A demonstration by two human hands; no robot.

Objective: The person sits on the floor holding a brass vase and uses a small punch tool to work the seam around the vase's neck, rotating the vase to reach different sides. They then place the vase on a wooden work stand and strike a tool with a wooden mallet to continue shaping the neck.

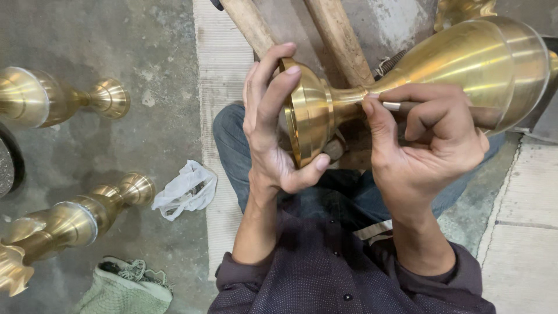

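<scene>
A large polished brass vase (465, 64) lies on its side across my lap, its round foot toward the left. My left hand (273, 125) grips the rim of that foot, fingers over the top and thumb beneath. My right hand (427, 145) holds a thin metal tool (401, 106) like a pen, its tip pressed against the narrow neck between foot and body. Two wooden handles (337, 38) pass behind the vase.
On the concrete floor at the left lie two more brass vases (64, 99) (75, 224). A crumpled white cloth (186, 189) and a green bag (125, 288) lie nearby. A pale woven mat (218, 75) runs under my legs, and a stone slab (523, 232) sits at the right.
</scene>
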